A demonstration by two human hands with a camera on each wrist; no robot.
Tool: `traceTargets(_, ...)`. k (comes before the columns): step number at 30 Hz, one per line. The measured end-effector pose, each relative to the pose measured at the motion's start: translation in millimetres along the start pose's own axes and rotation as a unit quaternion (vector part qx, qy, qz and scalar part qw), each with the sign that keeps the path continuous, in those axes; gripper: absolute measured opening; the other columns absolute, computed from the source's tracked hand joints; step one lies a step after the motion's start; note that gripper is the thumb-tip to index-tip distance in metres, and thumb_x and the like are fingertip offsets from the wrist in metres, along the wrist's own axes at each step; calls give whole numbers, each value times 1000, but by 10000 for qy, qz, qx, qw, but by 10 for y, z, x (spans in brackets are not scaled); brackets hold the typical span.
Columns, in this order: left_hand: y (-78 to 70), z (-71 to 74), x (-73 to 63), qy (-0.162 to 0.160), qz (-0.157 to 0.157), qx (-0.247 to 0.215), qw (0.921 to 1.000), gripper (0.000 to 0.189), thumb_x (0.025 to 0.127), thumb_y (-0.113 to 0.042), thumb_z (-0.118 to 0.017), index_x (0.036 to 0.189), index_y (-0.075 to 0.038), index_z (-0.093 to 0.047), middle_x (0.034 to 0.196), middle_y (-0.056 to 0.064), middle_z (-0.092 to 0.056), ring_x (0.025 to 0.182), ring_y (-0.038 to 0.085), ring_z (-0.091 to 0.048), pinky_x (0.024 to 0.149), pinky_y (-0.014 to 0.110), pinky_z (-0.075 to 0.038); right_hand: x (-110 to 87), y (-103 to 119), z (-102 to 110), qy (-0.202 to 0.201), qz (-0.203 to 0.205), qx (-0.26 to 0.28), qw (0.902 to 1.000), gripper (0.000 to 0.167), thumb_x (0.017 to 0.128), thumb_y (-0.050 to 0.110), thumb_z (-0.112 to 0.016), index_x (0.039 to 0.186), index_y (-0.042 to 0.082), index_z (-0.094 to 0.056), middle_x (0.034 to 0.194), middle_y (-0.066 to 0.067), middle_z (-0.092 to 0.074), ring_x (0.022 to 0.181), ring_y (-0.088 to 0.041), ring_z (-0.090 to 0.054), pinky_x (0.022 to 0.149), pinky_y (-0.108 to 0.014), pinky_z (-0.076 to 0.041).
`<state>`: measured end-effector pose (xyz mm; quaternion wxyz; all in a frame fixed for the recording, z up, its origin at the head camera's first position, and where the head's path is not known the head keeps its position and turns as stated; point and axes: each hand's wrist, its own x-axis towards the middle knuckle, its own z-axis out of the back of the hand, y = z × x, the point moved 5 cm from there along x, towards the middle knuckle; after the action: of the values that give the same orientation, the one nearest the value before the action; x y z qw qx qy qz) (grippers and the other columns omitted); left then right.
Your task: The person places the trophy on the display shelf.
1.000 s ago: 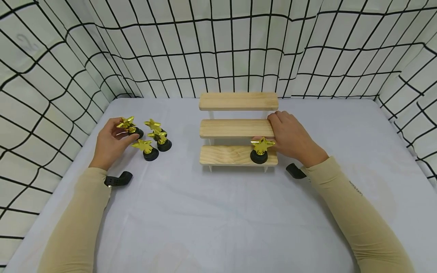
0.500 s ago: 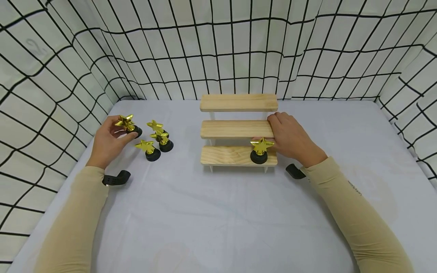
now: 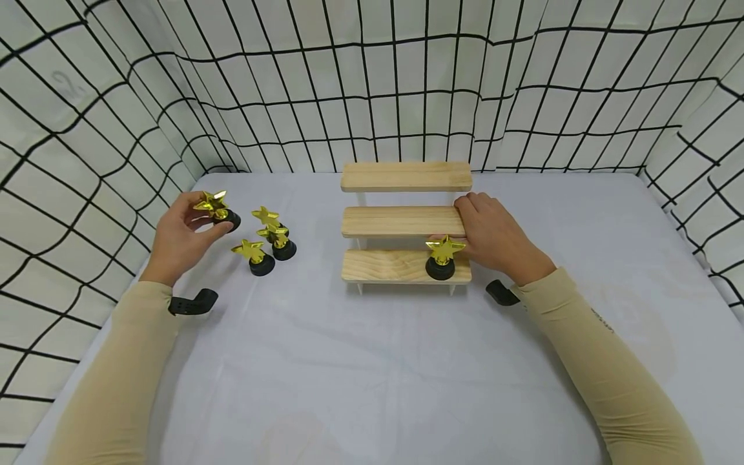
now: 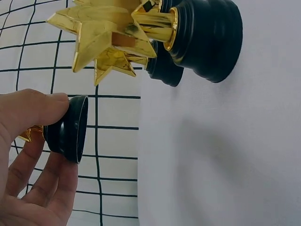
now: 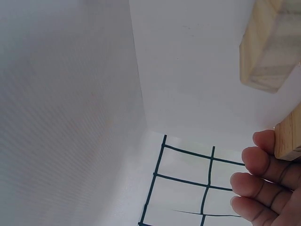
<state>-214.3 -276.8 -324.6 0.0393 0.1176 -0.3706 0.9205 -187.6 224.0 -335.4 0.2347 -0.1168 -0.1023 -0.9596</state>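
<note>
My left hand (image 3: 179, 240) pinches a small gold star trophy (image 3: 214, 205) by its black base (image 4: 69, 129), thumb on one side and fingers on the other. In the left wrist view that base stands apart from the tabletop. Just right of it, several like trophies (image 3: 260, 263) stand grouped on the white cloth. My right hand (image 3: 498, 236) grips the right end of the middle board of a three-step wooden display stand (image 3: 401, 223). Its thumb is mostly hidden behind the star of another trophy (image 3: 440, 268), which stands upright at the right of the lowest step.
White cloth (image 3: 372, 374) covers the table. Black grid netting (image 3: 407, 84) over white walls closes off the back and both sides, with the left wall near my left hand. The upper board (image 3: 407, 175) of the stand is behind the gripped one.
My left hand has moved slightly left and away from me, carrying the trophy farther from the grouped ones. My right hand stays at the stand.
</note>
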Motion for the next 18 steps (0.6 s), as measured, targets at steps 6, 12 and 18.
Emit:
traceTargets(6, -120, 25, -6, -31, -208, -93, 9997, 56, 90, -17, -81, 136, -10, -50, 115, -28, -49, 108, -14, -52, 99, -1, -46, -2, -4, -10, -17, 2, 1, 10000, 74, 83, 51, -83, 120, -4, -53, 108, -19, -62, 95, -34, -56, 82, -47, -50)
traceTargets(12, -247, 29, -28, 38, -355, -83, 9993, 59, 90, -13, -81, 139, -8, -49, 116, -28, -49, 109, -12, -52, 99, -3, -45, 4, -5, -19, 48, -27, 17, 10000, 74, 81, 47, -87, 122, -4, -52, 110, -19, -61, 97, -34, -56, 83, -47, -49)
traceTargets(18, -426, 15, -41, 55, -670, -167, 9976, 57, 88, -5, -81, 137, -4, -51, 117, -29, -49, 106, -11, -54, 97, -4, -44, 1, -1, -6, -6, 34, -43, 10000, 74, 78, 43, -90, 121, -4, -52, 108, -20, -61, 97, -35, -56, 82, -47, -50)
